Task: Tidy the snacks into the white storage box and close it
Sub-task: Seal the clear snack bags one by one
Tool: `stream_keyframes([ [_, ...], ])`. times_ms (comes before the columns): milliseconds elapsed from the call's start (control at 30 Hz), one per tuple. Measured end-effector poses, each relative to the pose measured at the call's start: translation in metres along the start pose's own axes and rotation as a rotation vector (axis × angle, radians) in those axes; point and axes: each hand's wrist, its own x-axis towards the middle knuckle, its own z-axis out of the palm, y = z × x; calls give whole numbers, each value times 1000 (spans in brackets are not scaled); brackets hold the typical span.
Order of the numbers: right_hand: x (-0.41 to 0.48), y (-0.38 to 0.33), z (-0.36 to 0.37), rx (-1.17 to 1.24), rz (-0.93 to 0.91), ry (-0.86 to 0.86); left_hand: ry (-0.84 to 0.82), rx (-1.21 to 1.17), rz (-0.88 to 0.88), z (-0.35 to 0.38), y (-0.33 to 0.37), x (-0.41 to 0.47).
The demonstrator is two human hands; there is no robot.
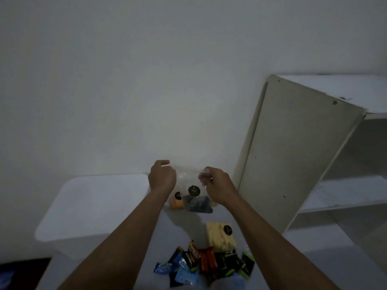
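My left hand (162, 177) and my right hand (215, 185) each pinch a top corner of a clear plastic bag (189, 185), held upright above the white surface. Inside the bag lie an orange item, dark snacks and round black labels. To the left stands the white storage box (92, 208) with its lid on. Nearer to me lie a clear pack of pale yellow snacks (219, 235) and a pile of small wrapped snacks (205, 266) in blue, red, black and green.
A white shelf unit (297, 155) leans at the right, its open shelves facing right. A plain white wall fills the background. A dark floor patch shows at the bottom left corner.
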Motion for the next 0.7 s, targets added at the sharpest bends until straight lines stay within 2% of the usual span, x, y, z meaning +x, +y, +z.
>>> stream_keyframes([
  [67,7,20,18,13,6,-31,-87,94,-68,6,-36,10],
  [133,14,40,36,72,8,-40,-242,186,-77,14,-66,13],
  [233,27,67,63,172,91,-75,-380,144,-163,29,-106,23],
  [400,48,102,104,292,219,-42,-238,109,-232,44,-151,53],
  [567,60,128,146,311,309,-185,-162,96,-279,55,-196,83],
  [700,72,139,168,355,391,-154,-40,98,-319,64,-202,92],
])
